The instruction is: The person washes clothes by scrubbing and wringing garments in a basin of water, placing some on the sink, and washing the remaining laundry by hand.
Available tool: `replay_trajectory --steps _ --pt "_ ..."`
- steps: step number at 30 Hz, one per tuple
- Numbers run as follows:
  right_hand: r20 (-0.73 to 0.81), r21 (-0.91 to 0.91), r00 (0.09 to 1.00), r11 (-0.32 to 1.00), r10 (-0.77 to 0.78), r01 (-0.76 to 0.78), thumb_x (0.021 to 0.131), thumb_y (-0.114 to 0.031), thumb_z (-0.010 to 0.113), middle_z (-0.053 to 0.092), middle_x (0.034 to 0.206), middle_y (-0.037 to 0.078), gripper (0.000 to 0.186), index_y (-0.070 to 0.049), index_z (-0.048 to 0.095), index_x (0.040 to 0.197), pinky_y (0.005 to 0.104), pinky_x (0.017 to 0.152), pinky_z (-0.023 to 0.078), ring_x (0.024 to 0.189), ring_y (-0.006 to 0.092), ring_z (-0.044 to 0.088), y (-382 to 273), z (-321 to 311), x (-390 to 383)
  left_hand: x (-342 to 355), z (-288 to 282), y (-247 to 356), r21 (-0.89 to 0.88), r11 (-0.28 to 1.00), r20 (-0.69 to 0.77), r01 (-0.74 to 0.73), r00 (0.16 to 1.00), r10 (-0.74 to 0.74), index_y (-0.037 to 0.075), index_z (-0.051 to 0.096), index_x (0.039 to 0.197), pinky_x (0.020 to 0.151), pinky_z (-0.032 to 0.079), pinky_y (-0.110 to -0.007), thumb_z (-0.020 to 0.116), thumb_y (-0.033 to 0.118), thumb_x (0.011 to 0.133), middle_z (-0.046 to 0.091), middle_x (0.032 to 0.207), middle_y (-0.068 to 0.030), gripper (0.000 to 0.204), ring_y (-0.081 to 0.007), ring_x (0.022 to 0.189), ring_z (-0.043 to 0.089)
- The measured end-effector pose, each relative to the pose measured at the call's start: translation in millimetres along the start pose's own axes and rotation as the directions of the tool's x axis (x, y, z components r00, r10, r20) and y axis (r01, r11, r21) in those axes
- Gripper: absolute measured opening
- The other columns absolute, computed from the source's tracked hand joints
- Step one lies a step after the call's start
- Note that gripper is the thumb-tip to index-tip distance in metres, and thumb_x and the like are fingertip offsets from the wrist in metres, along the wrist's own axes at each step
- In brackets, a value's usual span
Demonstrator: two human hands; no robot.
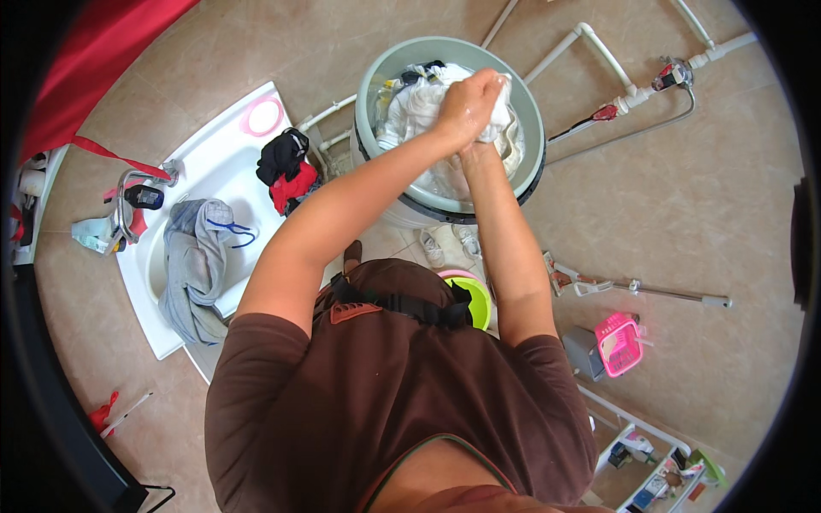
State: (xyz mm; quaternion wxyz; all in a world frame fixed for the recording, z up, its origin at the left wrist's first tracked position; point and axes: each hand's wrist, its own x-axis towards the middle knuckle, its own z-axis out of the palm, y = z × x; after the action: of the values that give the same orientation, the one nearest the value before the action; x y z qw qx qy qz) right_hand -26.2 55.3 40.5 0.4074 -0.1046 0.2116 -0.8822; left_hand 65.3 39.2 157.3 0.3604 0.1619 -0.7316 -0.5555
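Observation:
Both my hands are together over a round tub with a grey-green rim [366, 103]. My left hand [469, 109] is closed in a fist on a bunched white cloth [498, 130], whose folds show beside the fingers. Below it, my right hand [472, 150] is mostly hidden by the left hand and the cloth; only the wrist end shows, and its fingers cannot be seen. More white laundry [409, 111] fills the tub, with some dark and yellow pieces near its far left side. The skin of my left hand looks wet.
Left of the tub stands a white sink [248, 184] with a grey garment [195, 256] and black and red clothes [289, 171] on its edge. White pipes [590, 43] run along the right wall. A lime-green basin [477, 299] and a pink basket [619, 344] lie lower right.

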Motion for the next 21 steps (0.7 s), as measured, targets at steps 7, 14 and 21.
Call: replay_trajectory --steps 7,14,21 --pt "-0.305 -0.505 0.893 0.851 -0.329 0.141 0.098 -0.032 0.048 0.062 0.109 0.013 0.037 0.000 0.055 0.114 0.0379 0.091 0.047 0.099 0.0240 0.061 -71.6 85.3 -26.1 54.3 -79.2 -72.9 0.444 0.895 -0.210 0.038 0.976 0.063 0.007 0.063 0.091 0.067 0.046 -0.047 0.046 0.038 0.093 0.063 0.080 -0.0215 0.035 -0.0409 0.079 0.060" --pt "0.064 -0.943 0.873 0.256 -0.483 0.211 0.092 -0.024 0.058 0.060 0.081 0.000 0.019 -0.005 0.060 0.094 0.0263 0.065 0.042 0.073 0.0077 0.051 -121.1 30.5 -13.7 50.8 -99.6 -81.5 0.555 0.823 -0.137 0.118 0.989 -0.050 0.010 0.066 0.089 0.070 0.048 -0.048 0.054 0.042 0.088 0.066 0.081 -0.0165 0.035 -0.0382 0.078 0.063" --pt "0.145 -0.899 0.897 -0.435 -0.418 -0.057 0.082 -0.026 0.066 0.061 0.108 0.018 0.043 0.001 0.057 0.115 0.0376 0.086 0.046 0.096 0.0295 0.059 -116.7 -96.1 -26.7 14.0 -92.0 -123.0 0.771 0.637 0.171 0.001 0.963 -0.208 0.010 0.064 0.108 0.087 0.046 -0.043 0.066 0.039 0.080 0.060 0.114 -0.0160 0.041 -0.0323 0.108 0.055"
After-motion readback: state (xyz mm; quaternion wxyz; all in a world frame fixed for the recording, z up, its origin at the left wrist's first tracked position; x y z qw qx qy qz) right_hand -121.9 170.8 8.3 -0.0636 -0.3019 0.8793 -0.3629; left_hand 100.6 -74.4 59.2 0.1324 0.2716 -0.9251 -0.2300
